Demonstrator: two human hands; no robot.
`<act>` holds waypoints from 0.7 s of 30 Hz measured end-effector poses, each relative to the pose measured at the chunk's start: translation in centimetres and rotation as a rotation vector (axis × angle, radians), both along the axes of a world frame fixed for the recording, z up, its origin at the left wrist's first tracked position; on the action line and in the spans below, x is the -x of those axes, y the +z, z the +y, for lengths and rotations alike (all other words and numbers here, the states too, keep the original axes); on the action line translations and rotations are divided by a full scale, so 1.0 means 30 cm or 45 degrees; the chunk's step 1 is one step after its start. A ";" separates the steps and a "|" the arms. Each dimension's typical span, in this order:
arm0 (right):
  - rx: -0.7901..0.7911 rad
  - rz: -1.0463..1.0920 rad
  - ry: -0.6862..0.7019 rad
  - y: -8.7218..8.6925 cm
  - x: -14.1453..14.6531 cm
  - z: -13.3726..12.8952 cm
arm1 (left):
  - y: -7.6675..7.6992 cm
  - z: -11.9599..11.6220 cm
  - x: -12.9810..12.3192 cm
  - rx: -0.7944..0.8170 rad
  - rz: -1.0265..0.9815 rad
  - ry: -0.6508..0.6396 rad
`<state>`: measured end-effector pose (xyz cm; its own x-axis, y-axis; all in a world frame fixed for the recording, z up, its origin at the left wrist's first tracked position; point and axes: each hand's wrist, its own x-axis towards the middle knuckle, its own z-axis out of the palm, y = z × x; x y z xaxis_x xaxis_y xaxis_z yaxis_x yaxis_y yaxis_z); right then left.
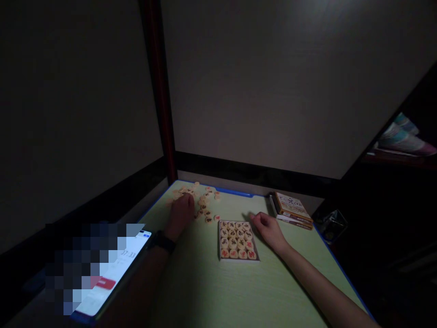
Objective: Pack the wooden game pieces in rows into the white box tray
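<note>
Beige round discs (232, 243), marked black or red.

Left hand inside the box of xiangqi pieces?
No, the left hand is at the loose xiangqi pieces, apart from the box.

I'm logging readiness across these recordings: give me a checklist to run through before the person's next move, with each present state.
1. Box lying flat and uncovered on the table: ok.
2. Pieces in the box set in orderly rows: ok.
3. Loose pieces gathered in one tidy group: not ok; they lie scattered at the table's far left.
4. Left hand already gripping a piece: cannot tell; it is among the loose pieces, fingers hidden.
5. Right hand touching the box: cannot tell; it is close by the right side.
6. Stack of books standing apart from the box: ok.
</note>
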<state>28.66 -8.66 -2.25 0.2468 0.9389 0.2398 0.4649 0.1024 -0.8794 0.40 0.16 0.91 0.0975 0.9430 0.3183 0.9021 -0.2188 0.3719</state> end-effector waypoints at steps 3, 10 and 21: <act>0.015 -0.015 -0.003 -0.002 -0.002 -0.001 | 0.005 0.008 0.012 -0.026 -0.048 0.069; 0.031 -0.015 -0.016 -0.009 -0.003 0.003 | -0.016 0.006 0.016 -0.080 0.093 0.094; -0.013 0.006 -0.003 -0.019 -0.006 0.008 | -0.046 -0.084 -0.082 -0.208 0.135 -0.746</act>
<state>28.85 -8.43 -2.82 0.2499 0.9359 0.2482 0.4610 0.1104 -0.8805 2.85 -2.36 -0.48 0.6233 0.6632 0.4143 0.6452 -0.7355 0.2065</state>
